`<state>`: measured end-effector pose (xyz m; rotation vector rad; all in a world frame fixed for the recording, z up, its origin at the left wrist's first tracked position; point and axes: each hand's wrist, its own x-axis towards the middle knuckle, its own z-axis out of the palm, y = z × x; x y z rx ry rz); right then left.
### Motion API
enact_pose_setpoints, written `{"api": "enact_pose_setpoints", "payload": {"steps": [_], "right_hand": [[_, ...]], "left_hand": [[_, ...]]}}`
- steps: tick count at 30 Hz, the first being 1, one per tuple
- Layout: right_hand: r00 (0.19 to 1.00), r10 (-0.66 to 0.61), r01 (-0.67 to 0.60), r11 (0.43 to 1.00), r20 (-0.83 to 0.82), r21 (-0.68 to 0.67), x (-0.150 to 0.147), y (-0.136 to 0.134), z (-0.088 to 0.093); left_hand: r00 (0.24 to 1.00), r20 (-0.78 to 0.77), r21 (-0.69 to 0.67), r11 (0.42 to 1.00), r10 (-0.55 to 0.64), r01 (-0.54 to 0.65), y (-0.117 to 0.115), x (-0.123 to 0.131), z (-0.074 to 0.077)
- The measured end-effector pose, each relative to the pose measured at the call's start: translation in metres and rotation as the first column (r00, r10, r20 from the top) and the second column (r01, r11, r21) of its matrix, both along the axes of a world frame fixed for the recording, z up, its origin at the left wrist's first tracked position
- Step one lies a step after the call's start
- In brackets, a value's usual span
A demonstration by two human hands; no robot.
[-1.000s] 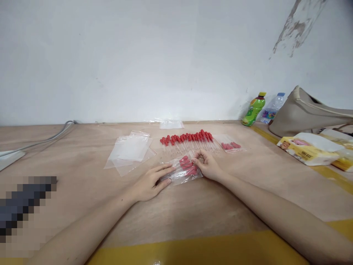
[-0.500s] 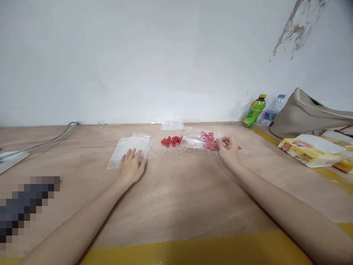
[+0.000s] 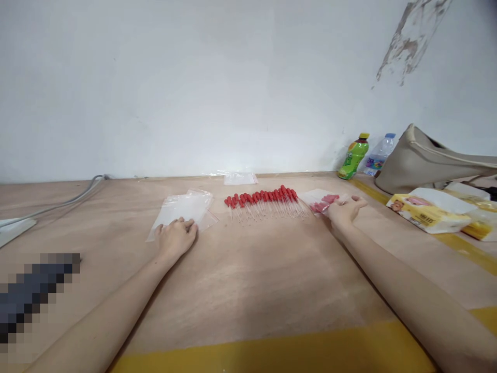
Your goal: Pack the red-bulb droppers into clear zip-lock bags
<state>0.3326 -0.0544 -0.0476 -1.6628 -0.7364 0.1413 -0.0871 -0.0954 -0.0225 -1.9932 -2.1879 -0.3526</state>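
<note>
My left hand (image 3: 176,238) rests on the near edge of some white, see-through zip bags (image 3: 180,204), its fingers loosely bent and slightly apart. On the right, my right hand (image 3: 345,210) grips the right end of a clear zip bag (image 3: 310,196) low over the table. Several red-topped droppers show inside that bag; its right end is hidden by my fingers. Between my hands lies a row of loose droppers (image 3: 266,197), red bulbs toward the wall and thin clear stems toward me.
Another flat plastic bag (image 3: 240,179) lies by the wall. At the back right stand a green bottle (image 3: 354,158) and a clear bottle (image 3: 380,154), beside a beige bag (image 3: 404,160). A yellow tissue pack (image 3: 427,210) lies closer. A grey cable (image 3: 73,199) runs along the left.
My right hand has moved right with the bag of droppers, uncovering the loose row, and one finger now points outward. My left hand has drawn back a little, its fingers more bent.
</note>
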Motion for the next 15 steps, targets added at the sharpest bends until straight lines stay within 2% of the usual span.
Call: {"api": "enact_pose_setpoints", "payload": {"steps": [4, 6, 9, 11, 13, 15], "right_hand": [[0.955, -0.258, 0.265, 0.964, 0.149, -0.028, -0.005, -0.005, 0.004], [0.916, -0.264, 0.287, 0.957, 0.302, -0.034, -0.011, -0.007, 0.007], [0.858, -0.040, 0.109, 0.988, 0.513, -0.105, -0.025, -0.009, 0.010], [0.792, 0.147, -0.038, 0.981, 0.593, -0.192, -0.037, -0.007, 0.013], [0.728, 0.269, -0.122, 0.956, 0.631, -0.267, -0.049, -0.003, 0.017], [0.694, 0.330, -0.142, 0.934, 0.640, -0.328, -0.059, 0.005, 0.022]], "left_hand": [[0.997, 0.035, 0.044, 0.997, 0.065, -0.067, 0.001, -0.001, 0.001], [0.995, 0.054, 0.067, 0.994, 0.088, -0.091, 0.002, -0.003, 0.002], [0.984, 0.105, 0.099, 0.984, 0.141, -0.151, 0.004, -0.006, 0.005], [0.972, 0.165, 0.168, 0.967, 0.165, -0.193, 0.005, -0.007, 0.006], [0.968, 0.242, 0.343, 0.928, 0.059, -0.143, 0.004, -0.007, 0.005], [0.950, 0.245, 0.540, 0.841, -0.194, 0.032, 0.001, -0.003, 0.005]]}}
